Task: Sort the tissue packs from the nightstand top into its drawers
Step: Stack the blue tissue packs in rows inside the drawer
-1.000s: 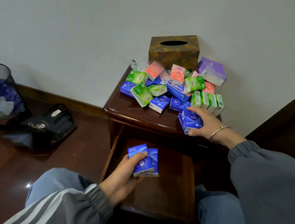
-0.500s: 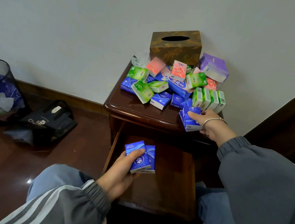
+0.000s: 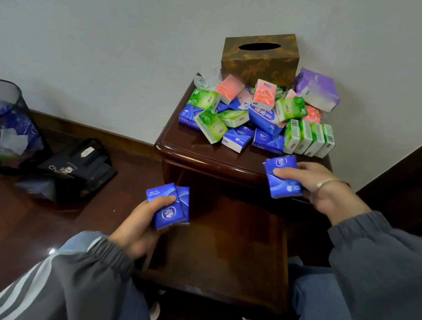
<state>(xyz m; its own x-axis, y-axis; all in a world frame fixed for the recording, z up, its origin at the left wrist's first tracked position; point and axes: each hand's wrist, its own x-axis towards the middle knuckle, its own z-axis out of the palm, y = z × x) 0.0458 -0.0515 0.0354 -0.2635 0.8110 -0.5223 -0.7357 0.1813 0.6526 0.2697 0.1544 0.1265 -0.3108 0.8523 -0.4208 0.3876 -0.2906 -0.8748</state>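
A dark wooden nightstand (image 3: 205, 156) carries a pile of tissue packs (image 3: 256, 120) in blue, green, pink and purple. Its top drawer (image 3: 234, 246) is pulled out and looks bare inside. My left hand (image 3: 138, 230) grips two blue packs (image 3: 170, 208) over the drawer's left edge. My right hand (image 3: 324, 191) grips another blue pack (image 3: 282, 180) just in front of the nightstand's right front edge, above the drawer's back right corner.
A brown tissue box (image 3: 260, 60) stands at the back of the nightstand against the wall. On the floor to the left sit a black mesh waste bin (image 3: 0, 125) and a black bag (image 3: 77, 171). My knees flank the drawer.
My right hand has lifted the blue pack off the nightstand top and drawn it toward me, past the front edge. My left hand still holds its two packs, shifted slightly left.
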